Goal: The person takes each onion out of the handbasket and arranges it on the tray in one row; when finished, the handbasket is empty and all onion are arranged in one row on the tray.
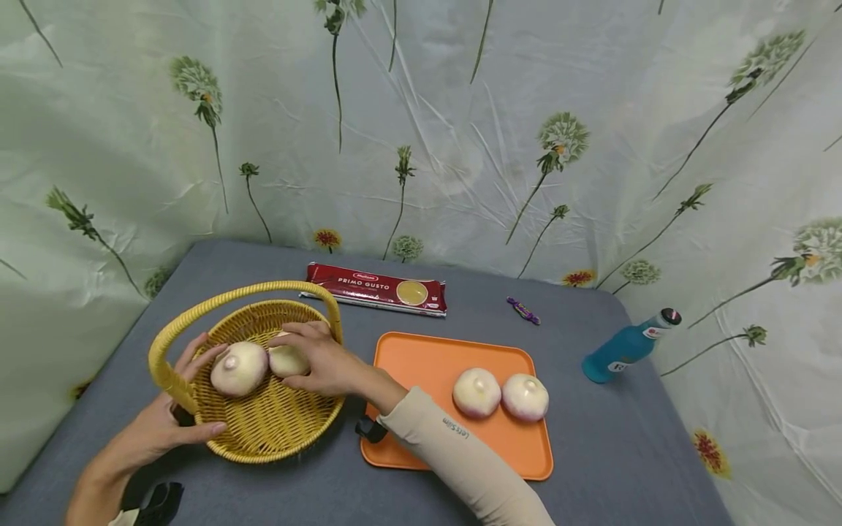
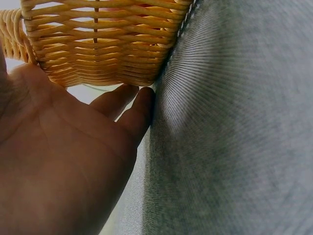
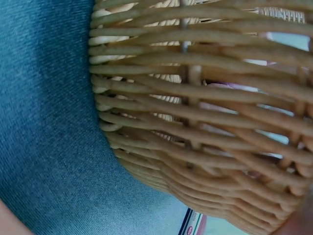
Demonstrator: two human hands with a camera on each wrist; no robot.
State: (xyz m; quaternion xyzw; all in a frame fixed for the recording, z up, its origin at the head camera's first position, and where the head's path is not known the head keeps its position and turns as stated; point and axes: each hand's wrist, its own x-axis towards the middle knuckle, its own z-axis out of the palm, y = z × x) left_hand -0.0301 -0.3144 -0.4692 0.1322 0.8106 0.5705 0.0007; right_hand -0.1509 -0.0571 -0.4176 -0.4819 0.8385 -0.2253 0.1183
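A yellow wicker basket with an arched handle stands at the left of the table. Inside it, a white-and-purple onion lies beside a second onion. My right hand reaches over the basket's right rim and grips that second onion, partly covering it. At the left rim, my left hand holds the basket, its thumb over the edge and its upper fingertips by the first onion. In the left wrist view, its lower fingers show outside the woven wall, close to the table.
Right of the basket lies an orange tray bearing two onions. A red Primo Gusto packet is behind, with a purple wrapped candy to its right. A blue bottle stands far right. Floral fabric hangs behind the table.
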